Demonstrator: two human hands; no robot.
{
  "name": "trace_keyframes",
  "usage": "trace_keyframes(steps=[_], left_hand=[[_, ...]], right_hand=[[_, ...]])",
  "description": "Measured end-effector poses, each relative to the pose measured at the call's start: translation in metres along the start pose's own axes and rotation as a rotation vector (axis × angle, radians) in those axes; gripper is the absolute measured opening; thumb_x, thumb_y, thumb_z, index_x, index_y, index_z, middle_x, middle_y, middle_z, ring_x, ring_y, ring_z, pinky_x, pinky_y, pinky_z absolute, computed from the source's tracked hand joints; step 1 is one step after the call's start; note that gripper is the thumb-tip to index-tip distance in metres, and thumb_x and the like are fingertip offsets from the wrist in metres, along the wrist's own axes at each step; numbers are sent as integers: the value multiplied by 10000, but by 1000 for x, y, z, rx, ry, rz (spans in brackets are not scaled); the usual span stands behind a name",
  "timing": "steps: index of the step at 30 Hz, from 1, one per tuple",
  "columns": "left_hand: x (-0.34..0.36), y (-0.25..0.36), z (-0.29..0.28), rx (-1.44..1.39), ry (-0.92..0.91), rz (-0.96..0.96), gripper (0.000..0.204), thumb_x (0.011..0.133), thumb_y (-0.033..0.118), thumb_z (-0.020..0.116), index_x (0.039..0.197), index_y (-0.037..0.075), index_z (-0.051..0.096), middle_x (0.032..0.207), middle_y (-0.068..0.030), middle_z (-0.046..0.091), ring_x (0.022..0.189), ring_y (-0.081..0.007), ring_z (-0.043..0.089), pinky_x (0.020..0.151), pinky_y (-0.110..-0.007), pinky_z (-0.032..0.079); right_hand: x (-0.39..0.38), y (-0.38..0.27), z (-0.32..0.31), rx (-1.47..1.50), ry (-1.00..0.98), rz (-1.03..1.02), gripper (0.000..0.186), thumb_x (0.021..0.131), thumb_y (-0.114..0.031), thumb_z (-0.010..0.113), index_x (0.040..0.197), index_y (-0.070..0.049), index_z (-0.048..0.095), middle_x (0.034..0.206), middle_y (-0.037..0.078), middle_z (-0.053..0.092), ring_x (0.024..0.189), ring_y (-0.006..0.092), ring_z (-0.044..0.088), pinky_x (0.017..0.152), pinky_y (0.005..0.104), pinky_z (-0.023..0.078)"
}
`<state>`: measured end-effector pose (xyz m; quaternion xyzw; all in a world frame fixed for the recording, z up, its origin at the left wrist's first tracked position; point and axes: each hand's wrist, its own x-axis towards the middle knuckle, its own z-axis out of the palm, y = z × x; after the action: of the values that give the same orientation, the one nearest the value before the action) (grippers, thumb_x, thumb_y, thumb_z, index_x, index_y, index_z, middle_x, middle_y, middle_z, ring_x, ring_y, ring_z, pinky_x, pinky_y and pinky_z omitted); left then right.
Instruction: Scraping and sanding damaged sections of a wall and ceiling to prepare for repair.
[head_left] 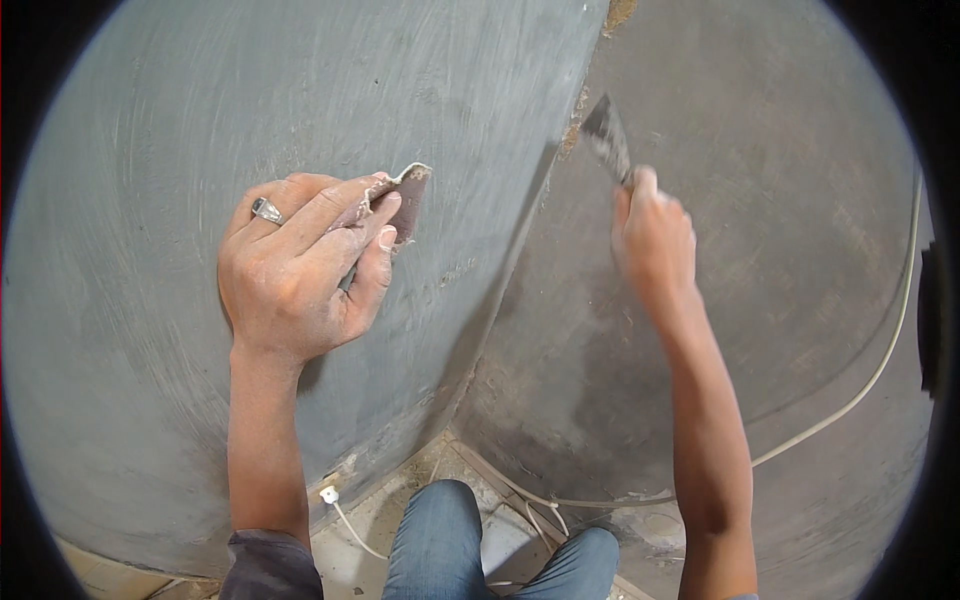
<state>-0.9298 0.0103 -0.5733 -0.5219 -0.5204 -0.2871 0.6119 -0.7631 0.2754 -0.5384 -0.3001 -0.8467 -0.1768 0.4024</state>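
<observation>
My left hand (300,262) presses a folded piece of sandpaper (408,195) flat against a grey plastered wall (140,300); a ring sits on one finger. My right hand (655,235) grips the handle of a putty knife (606,138), whose blade points up and touches the darker wall (780,200) next to the inner corner where the two walls meet. Both hands are dusty.
A white cable (870,375) runs down the right wall and along the floor. My knees in blue jeans (440,545) are at the bottom, over a dusty tiled floor with a white plug (328,494) near the wall's foot.
</observation>
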Motion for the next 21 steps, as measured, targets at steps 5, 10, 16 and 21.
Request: trace_keyframes(steps=[5, 10, 16, 21], left_hand=[[11, 3, -4, -3, 30, -1, 83, 750, 90, 692, 792, 63, 759, 920, -34, 750, 794, -165, 690, 721, -315, 493], [2, 0, -5, -49, 28, -9, 99, 722, 82, 693, 792, 57, 759, 925, -45, 746, 788, -172, 690, 720, -323, 494], [4, 4, -11, -66, 31, -35, 35, 694, 79, 700, 660, 72, 701, 926, -47, 750, 778, -171, 692, 705, -322, 492], [5, 3, -4, -72, 53, -37, 72, 702, 87, 702, 632, 78, 685, 915, -47, 750, 775, -168, 692, 700, -324, 491]], right_hand=[[-11, -9, 14, -165, -20, 26, 141, 938, -76, 499, 1059, -14, 539, 814, 194, 698, 784, 363, 719, 662, 473, 575], [-29, -7, -6, 50, -219, -42, 193, 959, -175, 529, 1033, 3, 539, 830, 260, 680, 778, 447, 685, 678, 514, 556], [94, 19, -85, 123, 263, 83, 296, 986, -286, 521, 987, 5, 581, 873, 267, 687, 852, 463, 673, 756, 544, 534], [161, 25, -118, -116, 331, -2, 341, 1022, -308, 468, 1039, 8, 595, 929, 249, 700, 929, 440, 679, 797, 521, 542]])
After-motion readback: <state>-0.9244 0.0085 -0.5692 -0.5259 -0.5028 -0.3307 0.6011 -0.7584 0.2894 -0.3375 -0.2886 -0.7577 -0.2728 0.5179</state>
